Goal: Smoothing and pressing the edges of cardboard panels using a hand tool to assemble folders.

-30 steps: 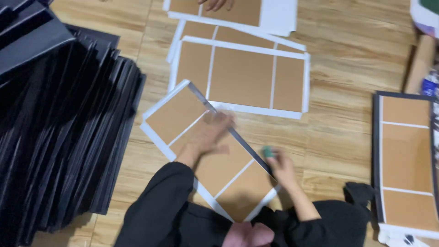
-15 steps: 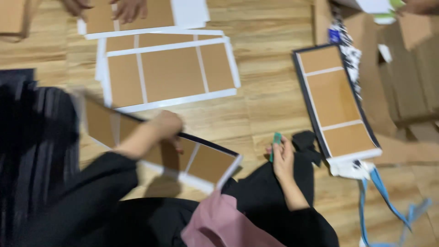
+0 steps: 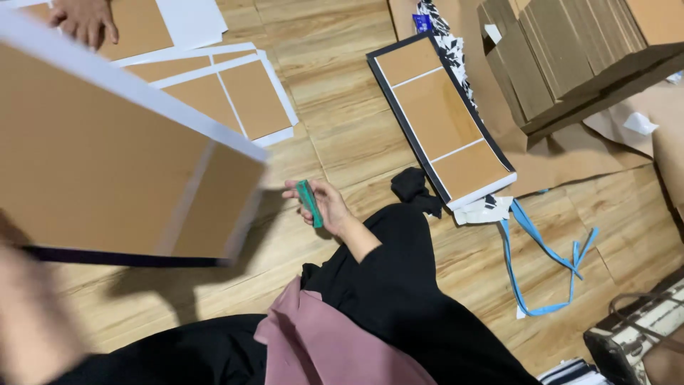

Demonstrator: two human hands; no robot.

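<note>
Fingers [image 3: 313,194] of right hand [image 3: 326,207] loosely curled around small green tool [image 3: 309,202], palm up, just above wood-grain plank floor [image 3: 356,135].

Tool flat, narrow, matte green, lying across the palm, pinned by thumb and fingertips. Left hand [image 3: 32,321] a blurred shape at lower left edge; finger state impossible to tell, nearest to large raised panel [image 3: 107,164]. Panel rigid brown board, smooth, split by white strips into rectangular sections, white border on top edge, dark edge beneath, tilted close to camera. Similar white-bordered panel [image 3: 228,93] flat on floor behind, with another person's hand [image 3: 85,18] resting on a sheet at top left. Black-bordered panel [image 3: 442,117] of three brown sections lying right of right hand, well apart. Blue ribbon strips [image 3: 545,246] limp on floor beside it. Stacked corrugated cardboard [image 3: 563,50] at upper right.
</note>
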